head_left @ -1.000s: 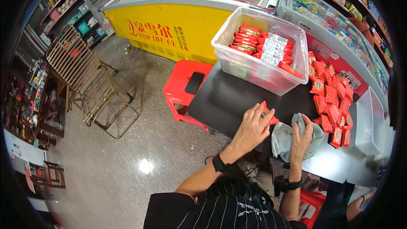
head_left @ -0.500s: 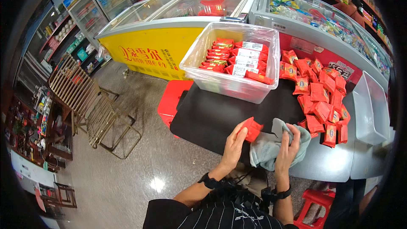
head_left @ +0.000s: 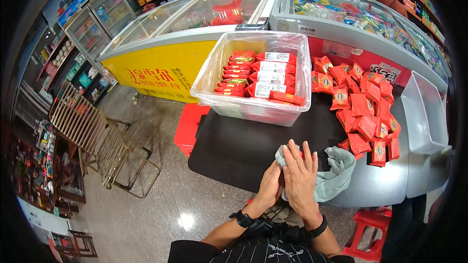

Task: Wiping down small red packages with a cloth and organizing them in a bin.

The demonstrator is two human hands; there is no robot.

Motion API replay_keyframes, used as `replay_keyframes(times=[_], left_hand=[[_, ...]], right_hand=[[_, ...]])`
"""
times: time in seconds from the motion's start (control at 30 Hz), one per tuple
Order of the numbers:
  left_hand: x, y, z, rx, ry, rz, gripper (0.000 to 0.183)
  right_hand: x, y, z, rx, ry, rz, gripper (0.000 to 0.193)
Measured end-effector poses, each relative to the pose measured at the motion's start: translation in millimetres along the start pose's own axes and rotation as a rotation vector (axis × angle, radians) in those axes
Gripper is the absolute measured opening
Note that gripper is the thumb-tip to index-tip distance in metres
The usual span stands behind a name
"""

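My left hand [head_left: 269,186] is curled around a small red packet, mostly hidden; a bit of red shows between the fingers. Flat against it lies my right hand [head_left: 300,180], fingers stretched out, pressing a grey-green cloth [head_left: 336,174] onto the packet. The cloth drapes to the right over the table's front edge. On the right a loose heap of red packets [head_left: 361,104] rests on the table. Behind my hands stands a translucent plastic bin [head_left: 248,112], lined with clear film, holding rows of similar red packets [head_left: 270,78].
The black table [head_left: 234,148] carries the bin and heap; an empty translucent bin [head_left: 423,112] stands at its right. Behind are a yellow freezer [head_left: 161,78] and a red-and-grey freezer [head_left: 341,29]. Red stools [head_left: 368,234] and a slatted folding chair [head_left: 109,139] stand on the floor.
My right hand and the cloth have come left onto the packet in my left hand. The right fingers have gone from bent to stretched out. The view has shifted slightly.
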State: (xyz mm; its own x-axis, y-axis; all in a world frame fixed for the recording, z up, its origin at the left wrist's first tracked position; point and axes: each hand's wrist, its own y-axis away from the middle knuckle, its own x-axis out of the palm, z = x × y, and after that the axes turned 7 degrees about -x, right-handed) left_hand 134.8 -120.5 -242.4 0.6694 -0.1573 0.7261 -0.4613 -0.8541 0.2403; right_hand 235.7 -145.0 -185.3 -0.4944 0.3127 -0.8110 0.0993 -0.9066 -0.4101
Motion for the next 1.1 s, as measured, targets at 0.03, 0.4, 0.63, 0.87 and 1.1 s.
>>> replay_keyframes(times=[0.03,0.4,0.63,0.87,1.1], left_hand=[[1,-1,0,-0.008,0.001,0.006,0.044],[14,3,-4,0.068,-0.044,0.009,0.044],[7,-3,-1,0.121,-0.013,0.033,0.037],[14,-3,-4,0.142,-0.066,0.025,0.042],[10,-2,-2,0.098,-0.024,0.119,0.046]], right_hand=[[-1,0,-2,0.008,0.006,-0.002,0.044],[-10,-1,-33,0.233,-0.517,-0.159,0.031],[-22,7,-31,0.123,-0.552,-0.11,0.027],[-12,12,-31,0.257,-0.612,-0.268,0.029],[-7,11,-29,0.086,-0.355,-0.418,0.042]])
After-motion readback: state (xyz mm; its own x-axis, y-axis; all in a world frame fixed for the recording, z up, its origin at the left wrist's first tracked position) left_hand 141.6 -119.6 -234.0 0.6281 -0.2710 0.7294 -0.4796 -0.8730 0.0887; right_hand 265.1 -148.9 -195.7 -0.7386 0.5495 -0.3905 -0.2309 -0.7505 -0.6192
